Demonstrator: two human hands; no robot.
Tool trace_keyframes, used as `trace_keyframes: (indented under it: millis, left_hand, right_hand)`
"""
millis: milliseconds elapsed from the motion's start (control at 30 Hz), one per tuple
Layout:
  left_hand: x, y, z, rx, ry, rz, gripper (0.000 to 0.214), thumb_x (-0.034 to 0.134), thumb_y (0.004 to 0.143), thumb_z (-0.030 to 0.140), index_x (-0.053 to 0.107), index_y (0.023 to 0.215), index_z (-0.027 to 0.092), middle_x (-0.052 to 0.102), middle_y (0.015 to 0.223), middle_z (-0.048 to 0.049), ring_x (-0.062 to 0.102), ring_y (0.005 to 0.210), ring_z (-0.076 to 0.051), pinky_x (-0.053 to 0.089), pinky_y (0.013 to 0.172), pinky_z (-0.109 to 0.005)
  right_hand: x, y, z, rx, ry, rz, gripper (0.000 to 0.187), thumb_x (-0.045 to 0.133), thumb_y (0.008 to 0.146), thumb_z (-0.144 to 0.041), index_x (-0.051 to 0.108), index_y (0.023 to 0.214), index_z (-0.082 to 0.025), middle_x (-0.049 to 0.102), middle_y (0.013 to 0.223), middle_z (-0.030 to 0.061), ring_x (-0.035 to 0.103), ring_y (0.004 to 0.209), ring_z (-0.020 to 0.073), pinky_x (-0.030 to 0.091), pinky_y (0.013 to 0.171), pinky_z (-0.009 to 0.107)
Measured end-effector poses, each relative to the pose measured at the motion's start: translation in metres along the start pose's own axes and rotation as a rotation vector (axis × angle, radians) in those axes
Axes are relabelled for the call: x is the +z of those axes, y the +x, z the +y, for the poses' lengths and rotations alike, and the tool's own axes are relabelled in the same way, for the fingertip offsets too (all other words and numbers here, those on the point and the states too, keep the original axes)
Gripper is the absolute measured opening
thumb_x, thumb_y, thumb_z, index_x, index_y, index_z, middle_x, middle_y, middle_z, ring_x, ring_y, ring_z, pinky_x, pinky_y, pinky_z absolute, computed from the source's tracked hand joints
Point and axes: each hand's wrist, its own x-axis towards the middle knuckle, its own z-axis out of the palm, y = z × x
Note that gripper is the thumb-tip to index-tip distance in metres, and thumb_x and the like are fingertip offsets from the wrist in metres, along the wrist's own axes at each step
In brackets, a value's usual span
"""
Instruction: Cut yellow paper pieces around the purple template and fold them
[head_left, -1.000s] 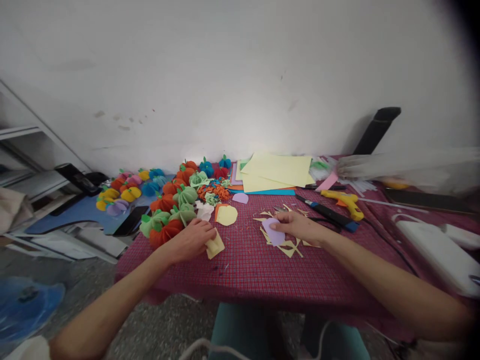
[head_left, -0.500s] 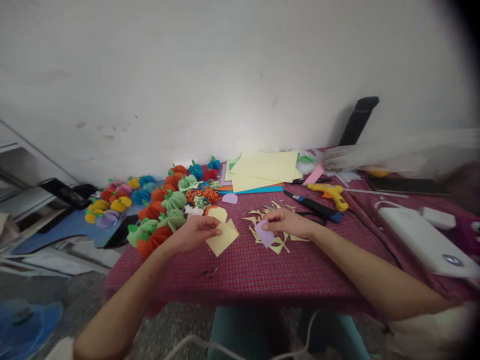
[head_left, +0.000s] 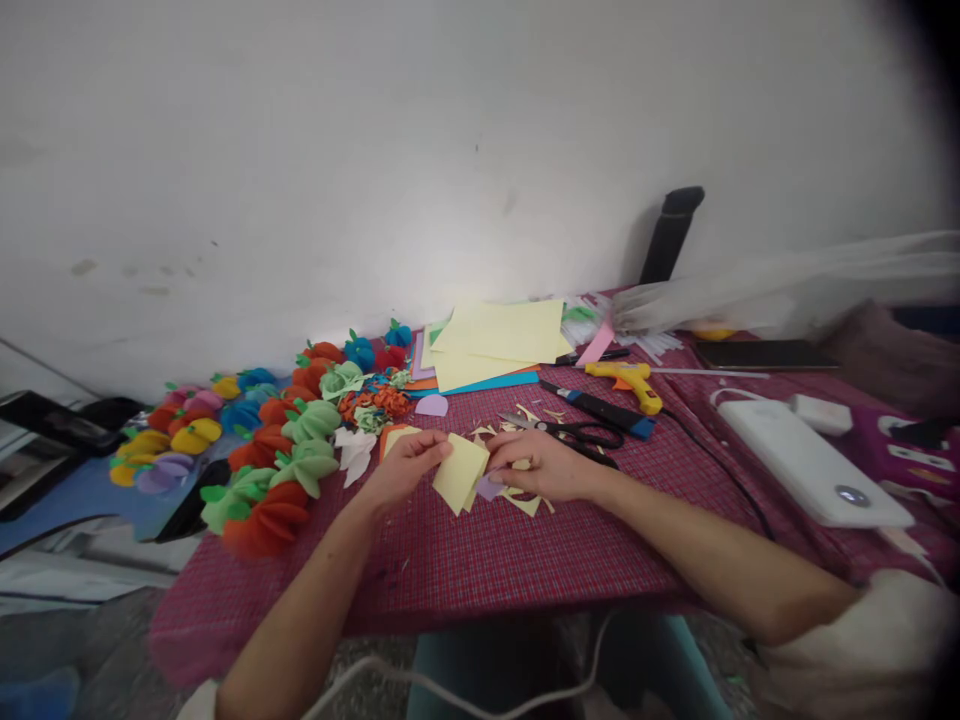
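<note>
My left hand (head_left: pixel 405 462) pinches a folded pale yellow paper square (head_left: pixel 459 474) just above the red checked tablecloth (head_left: pixel 525 550). My right hand (head_left: pixel 538 466) is closed on a small lilac paper piece (head_left: pixel 489 488), its fingertips touching the yellow square's right edge. Pale yellow paper offcuts (head_left: pixel 525 500) lie under and around my right hand. Black-handled scissors (head_left: pixel 577 433) lie just behind that hand.
Paper pumpkins (head_left: pixel 285 460) in orange, green, yellow, blue and lilac crowd the left. Coloured paper sheets (head_left: pixel 495 340) lie at the back, beside a yellow glue gun (head_left: pixel 626 380) and a utility knife (head_left: pixel 600 408). A white power bank (head_left: pixel 810 462) and a phone (head_left: pixel 761 354) lie right.
My left hand lifted the yellow square off the cloth and carried it right. My right hand brought the lilac piece left to meet it. The view shifted rightward.
</note>
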Motion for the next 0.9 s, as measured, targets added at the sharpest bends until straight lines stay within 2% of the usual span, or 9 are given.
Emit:
trace_keyframes:
  millis: [167,267,400,500,567,700,900]
  left_hand:
    - [0.000,0.001,-0.012,-0.034,-0.044,0.146,0.028,0.059,0.072,0.042,0.059,0.076,0.015,0.054,0.064,0.0032,0.043,0.055,-0.007,0.032,0.053,-0.019]
    - [-0.001,0.003,-0.015,-0.071,-0.029,0.155,0.031,0.058,0.071,0.045,0.059,0.076,0.014,0.053,0.062,0.0035,0.042,0.052,-0.007,0.031,0.051,-0.019]
    - [0.000,0.008,-0.016,-0.130,-0.003,0.103,0.032,0.058,0.070,0.046,0.058,0.075,0.014,0.054,0.060,0.0034,0.042,0.050,-0.007,0.030,0.049,-0.019]
    - [-0.001,0.011,-0.014,-0.148,0.032,0.018,0.032,0.058,0.069,0.046,0.057,0.074,0.014,0.054,0.060,0.0029,0.043,0.051,-0.008,0.030,0.048,-0.019]
    - [-0.003,0.013,-0.011,-0.159,0.081,-0.050,0.032,0.058,0.069,0.046,0.058,0.073,0.014,0.054,0.061,0.0022,0.044,0.052,-0.008,0.031,0.049,-0.019]
    - [-0.006,0.015,-0.006,-0.177,0.163,-0.151,0.033,0.057,0.069,0.046,0.059,0.074,0.013,0.054,0.061,0.0020,0.044,0.053,-0.009,0.032,0.050,-0.020]
    - [-0.004,0.020,-0.010,-0.181,0.207,-0.262,0.033,0.054,0.071,0.046,0.058,0.073,0.014,0.051,0.059,0.0022,0.041,0.051,-0.008,0.030,0.048,-0.020]
  right_hand:
    - [-0.004,-0.001,-0.004,-0.056,-0.096,0.082,0.013,0.055,0.081,-0.019,0.066,0.087,-0.015,0.060,0.094,0.0076,0.056,0.089,0.0148,0.045,0.080,0.029]
    - [-0.006,-0.003,-0.008,-0.121,-0.191,0.093,0.015,0.054,0.082,-0.019,0.066,0.089,-0.016,0.058,0.100,0.0094,0.055,0.094,0.0160,0.045,0.082,0.031]
    - [-0.008,-0.004,-0.008,-0.203,-0.283,0.043,0.016,0.052,0.083,-0.018,0.064,0.094,-0.017,0.061,0.100,0.0086,0.056,0.093,0.0153,0.045,0.081,0.031]
    - [-0.007,-0.004,-0.008,-0.230,-0.376,0.012,0.015,0.054,0.081,-0.018,0.064,0.092,-0.019,0.063,0.103,0.0069,0.054,0.096,0.0175,0.043,0.086,0.036]
    - [-0.005,-0.005,-0.007,-0.233,-0.431,-0.037,0.016,0.053,0.082,-0.017,0.065,0.093,-0.019,0.062,0.106,0.0067,0.054,0.097,0.0182,0.042,0.087,0.038]
    - [0.002,-0.006,-0.007,-0.214,-0.502,-0.148,0.024,0.045,0.084,-0.013,0.063,0.099,-0.018,0.060,0.112,0.0075,0.055,0.099,0.0165,0.044,0.088,0.033]
    - [0.009,-0.004,-0.009,-0.189,-0.667,-0.201,0.025,0.042,0.087,-0.013,0.065,0.097,-0.016,0.060,0.114,0.0070,0.056,0.096,0.0172,0.046,0.085,0.031]
